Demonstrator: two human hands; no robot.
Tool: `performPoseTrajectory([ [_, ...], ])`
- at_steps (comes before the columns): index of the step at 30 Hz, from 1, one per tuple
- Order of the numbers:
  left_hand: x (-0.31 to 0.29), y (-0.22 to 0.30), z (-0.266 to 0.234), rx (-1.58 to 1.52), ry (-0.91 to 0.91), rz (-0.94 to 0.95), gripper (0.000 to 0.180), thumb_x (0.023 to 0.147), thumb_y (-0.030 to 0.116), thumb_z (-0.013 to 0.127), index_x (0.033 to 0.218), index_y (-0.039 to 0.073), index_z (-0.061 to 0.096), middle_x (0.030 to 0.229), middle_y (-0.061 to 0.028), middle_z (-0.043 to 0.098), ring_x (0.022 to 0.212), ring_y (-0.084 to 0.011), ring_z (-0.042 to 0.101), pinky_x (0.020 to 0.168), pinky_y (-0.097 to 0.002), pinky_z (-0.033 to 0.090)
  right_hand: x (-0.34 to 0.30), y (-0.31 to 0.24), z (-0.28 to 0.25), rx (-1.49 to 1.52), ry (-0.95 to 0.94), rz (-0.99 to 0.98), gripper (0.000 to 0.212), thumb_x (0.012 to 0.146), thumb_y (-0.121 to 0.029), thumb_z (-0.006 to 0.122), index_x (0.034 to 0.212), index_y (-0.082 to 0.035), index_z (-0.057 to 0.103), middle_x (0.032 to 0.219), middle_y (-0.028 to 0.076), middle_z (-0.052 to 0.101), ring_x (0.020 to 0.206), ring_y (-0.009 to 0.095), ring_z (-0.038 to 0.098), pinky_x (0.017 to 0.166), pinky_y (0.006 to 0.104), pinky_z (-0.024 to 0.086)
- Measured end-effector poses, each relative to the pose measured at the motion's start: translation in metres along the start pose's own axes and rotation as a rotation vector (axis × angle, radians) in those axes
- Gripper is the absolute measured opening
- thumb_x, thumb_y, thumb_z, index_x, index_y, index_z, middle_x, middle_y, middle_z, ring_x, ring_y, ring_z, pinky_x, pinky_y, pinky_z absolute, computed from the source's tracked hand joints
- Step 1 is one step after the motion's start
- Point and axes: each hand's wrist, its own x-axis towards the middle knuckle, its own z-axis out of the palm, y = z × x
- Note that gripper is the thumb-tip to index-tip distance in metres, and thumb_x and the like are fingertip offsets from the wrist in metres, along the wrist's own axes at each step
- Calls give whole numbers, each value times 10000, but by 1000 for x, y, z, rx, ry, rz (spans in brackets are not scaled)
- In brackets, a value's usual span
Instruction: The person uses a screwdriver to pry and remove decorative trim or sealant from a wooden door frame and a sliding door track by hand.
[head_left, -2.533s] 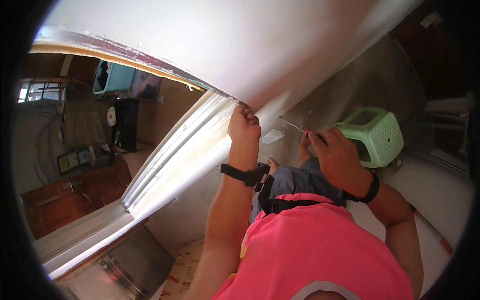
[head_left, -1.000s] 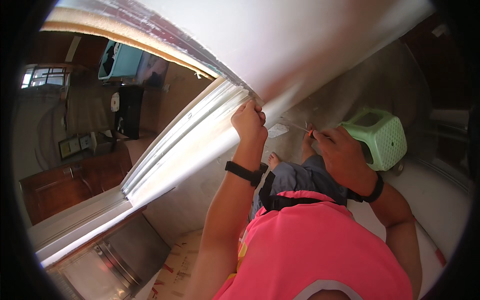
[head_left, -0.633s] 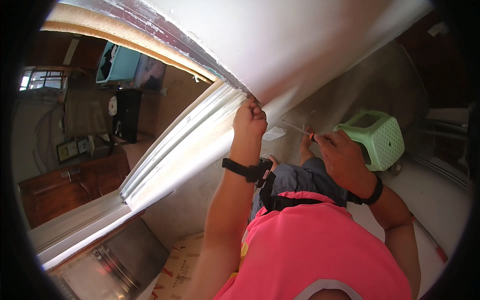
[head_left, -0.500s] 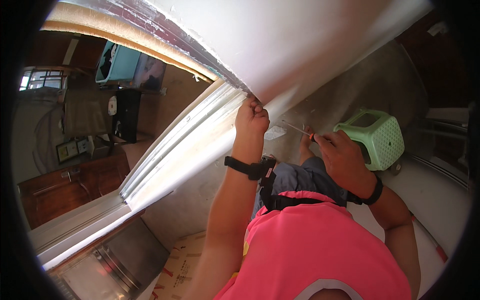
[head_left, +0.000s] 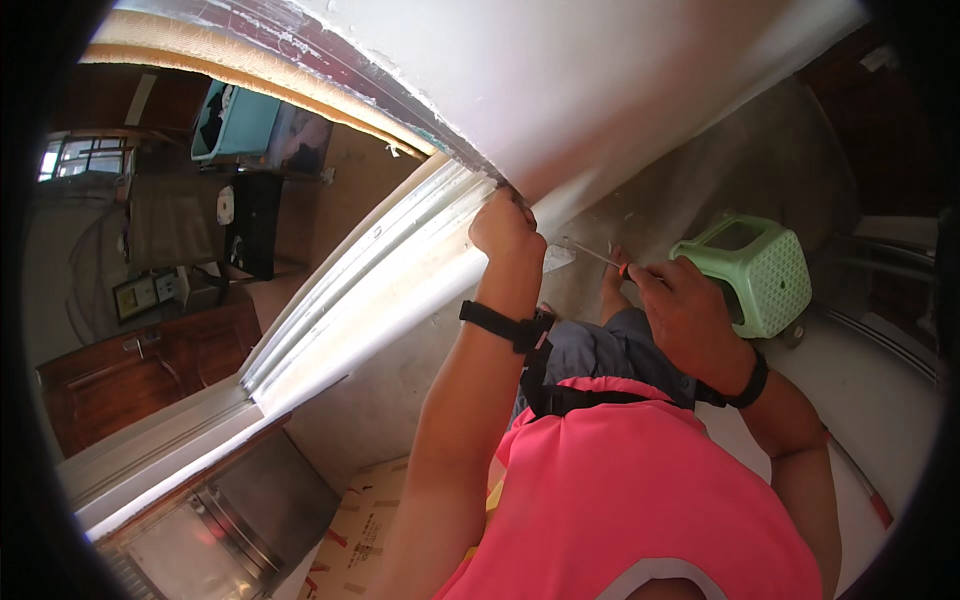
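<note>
Grasped orange-handled, thin-shafted screwdriver (head_left: 624, 270) in right hand (head_left: 690, 312); could not tell curled left hand's (head_left: 508, 225) hold beside white ridged frame (head_left: 370, 258).

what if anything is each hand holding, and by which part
The right hand holds a screwdriver by its orange handle, the thin shaft free. Whether the left hand grips anything cannot be told.

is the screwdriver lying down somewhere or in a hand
In a hand: the right hand grips the screwdriver by its orange-red handle, with its thin metal shaft sticking out up and leftward.
</note>
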Motion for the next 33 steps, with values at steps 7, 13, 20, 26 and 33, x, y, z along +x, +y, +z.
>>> performPoseTrajectory([
  [7,0,-1,-9,121,-28,94,223,839,34,726,705,48,548,648,-59,553,502,-145,476,434,-251,348,-1,5,1,42,41,10,322,838,7,634,1160,10,652,959,123,621,848,307,601,701,402,518],
  [13,0,7,-33,124,47,123,102,831,10,613,765,13,535,569,-48,462,420,-164,446,396,-292,309,1,5,2,43,6,21,336,850,-1,620,1186,9,634,963,135,629,884,332,618,803,413,529],
  [20,-11,36,-55,214,1,202,120,905,82,532,924,-35,554,601,-47,426,457,-168,417,407,-280,299,10,13,31,146,43,14,346,898,-39,628,1242,-24,598,1007,146,679,849,355,639,737,426,522],
  [26,-14,49,-75,275,-48,190,106,915,101,546,908,-5,546,624,-47,472,460,-167,472,386,-262,303,25,12,55,246,121,81,368,930,-93,606,1292,-45,569,912,139,629,812,338,619,709,463,499],
  [33,-19,56,-96,334,-86,208,159,929,75,545,1041,-37,563,651,-45,492,460,-152,461,392,-263,313,33,1,76,6,210,84,433,896,-95,619,1323,-59,558,911,107,557,849,298,602,679,411,518],
])
